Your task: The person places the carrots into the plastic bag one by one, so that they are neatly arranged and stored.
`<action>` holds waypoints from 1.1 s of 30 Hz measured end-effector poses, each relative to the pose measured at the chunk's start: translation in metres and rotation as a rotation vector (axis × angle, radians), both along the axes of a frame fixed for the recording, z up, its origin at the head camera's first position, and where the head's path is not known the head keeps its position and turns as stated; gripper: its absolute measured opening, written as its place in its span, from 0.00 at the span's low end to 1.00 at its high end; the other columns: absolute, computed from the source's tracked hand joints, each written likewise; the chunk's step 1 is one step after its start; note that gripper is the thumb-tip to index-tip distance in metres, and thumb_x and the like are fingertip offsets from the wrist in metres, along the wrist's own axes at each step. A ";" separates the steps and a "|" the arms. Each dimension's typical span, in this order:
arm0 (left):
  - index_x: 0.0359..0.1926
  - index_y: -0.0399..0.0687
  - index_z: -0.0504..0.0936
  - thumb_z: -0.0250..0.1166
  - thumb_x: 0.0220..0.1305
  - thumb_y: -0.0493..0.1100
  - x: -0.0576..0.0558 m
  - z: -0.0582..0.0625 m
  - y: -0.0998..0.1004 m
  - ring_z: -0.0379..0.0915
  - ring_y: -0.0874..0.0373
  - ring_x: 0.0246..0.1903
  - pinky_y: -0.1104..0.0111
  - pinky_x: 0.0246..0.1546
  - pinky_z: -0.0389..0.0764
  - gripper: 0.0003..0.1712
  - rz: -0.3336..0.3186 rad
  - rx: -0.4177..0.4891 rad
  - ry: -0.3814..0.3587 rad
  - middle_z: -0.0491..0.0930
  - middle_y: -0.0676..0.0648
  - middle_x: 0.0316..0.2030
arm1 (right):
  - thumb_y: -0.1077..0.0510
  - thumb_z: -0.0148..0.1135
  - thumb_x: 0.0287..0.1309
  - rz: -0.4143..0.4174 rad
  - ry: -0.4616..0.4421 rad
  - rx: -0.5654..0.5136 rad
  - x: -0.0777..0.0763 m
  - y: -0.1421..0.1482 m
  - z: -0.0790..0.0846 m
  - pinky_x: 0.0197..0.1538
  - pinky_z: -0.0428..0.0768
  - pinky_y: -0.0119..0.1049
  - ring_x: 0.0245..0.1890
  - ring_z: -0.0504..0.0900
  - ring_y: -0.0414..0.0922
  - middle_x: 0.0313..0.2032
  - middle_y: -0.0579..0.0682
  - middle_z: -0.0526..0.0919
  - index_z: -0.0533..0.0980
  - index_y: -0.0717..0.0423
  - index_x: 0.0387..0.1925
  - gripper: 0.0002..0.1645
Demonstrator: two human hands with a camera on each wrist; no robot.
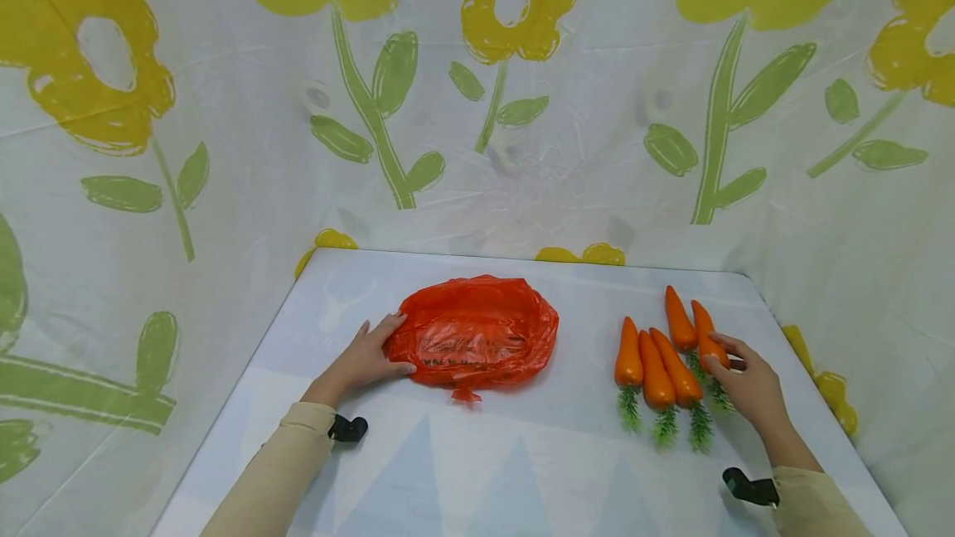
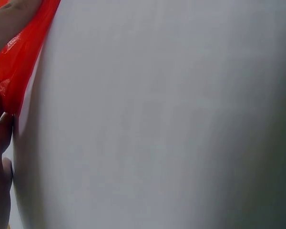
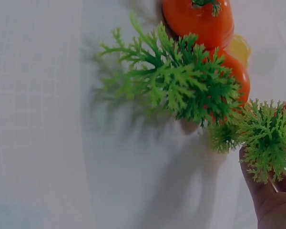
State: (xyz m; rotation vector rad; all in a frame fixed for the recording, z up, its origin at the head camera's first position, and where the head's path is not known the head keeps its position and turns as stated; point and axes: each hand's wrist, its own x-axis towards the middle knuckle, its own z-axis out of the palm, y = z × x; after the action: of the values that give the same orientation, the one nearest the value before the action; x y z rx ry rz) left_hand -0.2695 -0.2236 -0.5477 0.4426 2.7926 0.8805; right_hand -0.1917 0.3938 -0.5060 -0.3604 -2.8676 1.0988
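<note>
In the head view my left hand (image 1: 368,355) holds the left edge of a crumpled red plastic bag (image 1: 477,346) with dark print on it. The left wrist view catches the thumb over the red plastic (image 2: 26,71), with other fingers by its lower edge. At the right, my right hand (image 1: 753,384) grips an orange carrot (image 1: 706,330) by its thick end, thumb on one side and fingers on the other. Several more carrots (image 1: 654,371) with green leafy tops lie just left of it. Leaves (image 3: 269,138) of the gripped carrot cover part of the fingers in the right wrist view.
The white table (image 1: 477,471) has pale blue triangles and runs back to a hanging cloth (image 1: 582,181) with yellow flowers. The same cloth hangs at both sides. Black wrist devices (image 1: 348,429) sit on both sleeves.
</note>
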 end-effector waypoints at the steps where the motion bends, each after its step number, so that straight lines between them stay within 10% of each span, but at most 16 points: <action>1: 0.79 0.46 0.57 0.75 0.51 0.68 0.000 0.000 0.000 0.44 0.42 0.78 0.44 0.76 0.34 0.63 -0.002 -0.003 0.002 0.56 0.40 0.78 | 0.39 0.53 0.74 0.002 0.004 -0.003 0.000 -0.001 0.000 0.46 0.84 0.53 0.60 0.69 0.70 0.66 0.73 0.66 0.64 0.59 0.74 0.39; 12: 0.79 0.46 0.57 0.75 0.52 0.68 -0.002 -0.004 0.000 0.41 0.39 0.78 0.41 0.76 0.38 0.63 -0.009 0.001 0.004 0.55 0.40 0.78 | 0.40 0.52 0.75 0.043 0.053 -0.016 0.004 -0.016 0.008 0.52 0.81 0.63 0.60 0.69 0.70 0.66 0.73 0.67 0.64 0.61 0.74 0.38; 22: 0.79 0.45 0.56 0.75 0.53 0.67 -0.002 -0.004 0.000 0.43 0.39 0.78 0.41 0.76 0.41 0.63 -0.029 0.006 0.017 0.55 0.38 0.78 | 0.41 0.54 0.74 0.084 0.070 -0.040 0.002 -0.023 0.008 0.41 0.79 0.34 0.57 0.71 0.67 0.66 0.71 0.68 0.66 0.58 0.73 0.36; 33: 0.80 0.48 0.55 0.75 0.52 0.68 -0.001 -0.002 0.002 0.39 0.37 0.78 0.39 0.74 0.46 0.63 -0.011 -0.008 -0.016 0.53 0.39 0.79 | 0.41 0.55 0.74 0.102 0.054 -0.050 0.002 -0.032 0.010 0.44 0.80 0.37 0.57 0.72 0.66 0.66 0.70 0.68 0.66 0.58 0.73 0.37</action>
State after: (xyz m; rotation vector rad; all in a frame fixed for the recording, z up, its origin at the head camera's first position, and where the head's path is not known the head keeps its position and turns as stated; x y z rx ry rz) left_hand -0.2710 -0.2216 -0.5498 0.4464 2.7754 0.8662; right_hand -0.1897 0.3613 -0.4962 -0.1848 -2.8445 1.1786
